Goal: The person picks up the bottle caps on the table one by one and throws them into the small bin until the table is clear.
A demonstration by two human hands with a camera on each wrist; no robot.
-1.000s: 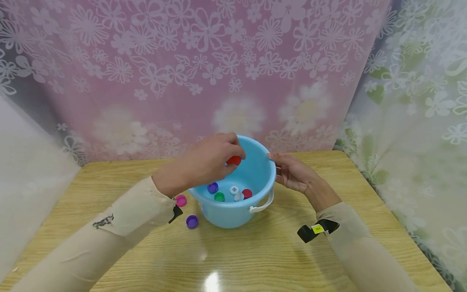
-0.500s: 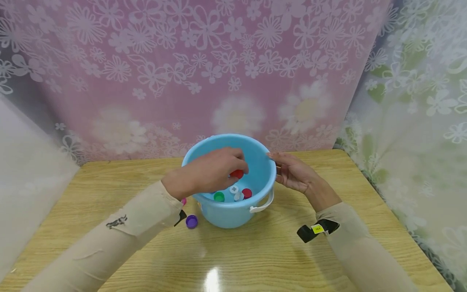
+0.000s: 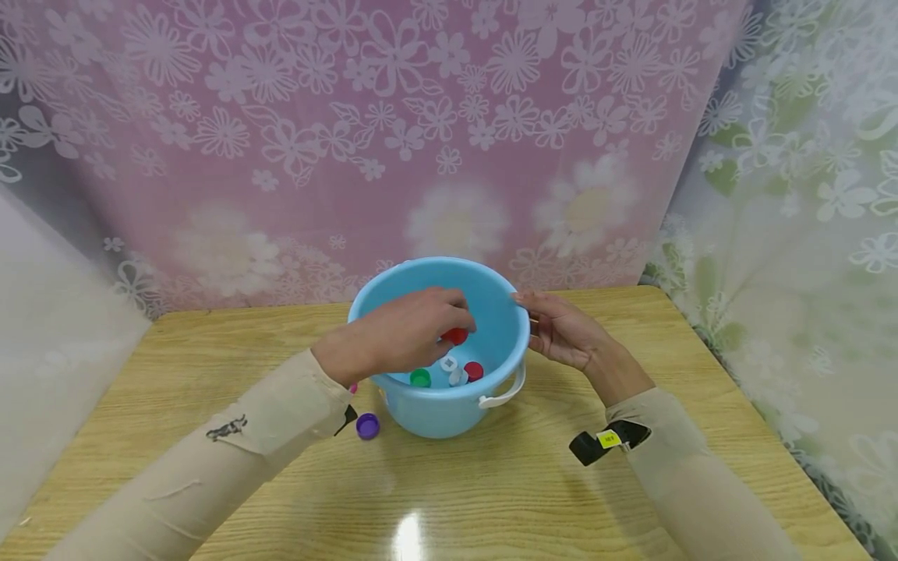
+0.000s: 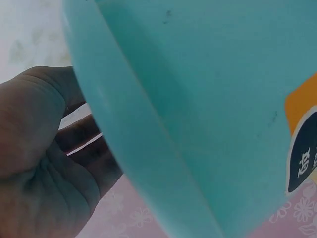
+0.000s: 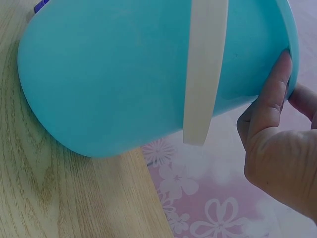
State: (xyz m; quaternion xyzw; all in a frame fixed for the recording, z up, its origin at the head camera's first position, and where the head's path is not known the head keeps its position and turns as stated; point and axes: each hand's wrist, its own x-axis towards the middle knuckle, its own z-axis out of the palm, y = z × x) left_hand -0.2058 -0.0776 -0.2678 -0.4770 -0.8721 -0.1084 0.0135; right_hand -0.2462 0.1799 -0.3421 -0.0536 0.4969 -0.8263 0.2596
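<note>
A light-blue bucket (image 3: pixel 442 417) stands on the table, with its white handle (image 3: pixel 503 392) hanging down at the right front. My left hand (image 3: pixel 410 327) reaches over the rim and pinches a red bottle cap (image 3: pixel 456 336) inside it. In the left wrist view the bucket wall hides that hand's fingertips. At the right side, my right hand (image 3: pixel 564 331) grips the bucket rim between thumb and fingers, as the right wrist view also shows. On the bucket floor lie a green cap (image 3: pixel 420 378), a darker red cap (image 3: pixel 474 371) and white caps (image 3: pixel 449 364).
Left of the bucket, a purple cap (image 3: pixel 368 426) lies on the wooden table (image 3: pixel 477 499). A pink cap (image 3: pixel 354 388) is mostly hidden behind the left wrist. A pink flowered cloth (image 3: pixel 449 156) hangs behind the table's far edge.
My left hand has lowered the red cap into the bucket, moving slightly right, then stayed nearly still. It now covers the purple cap seen inside earlier. My right hand keeps its place.
</note>
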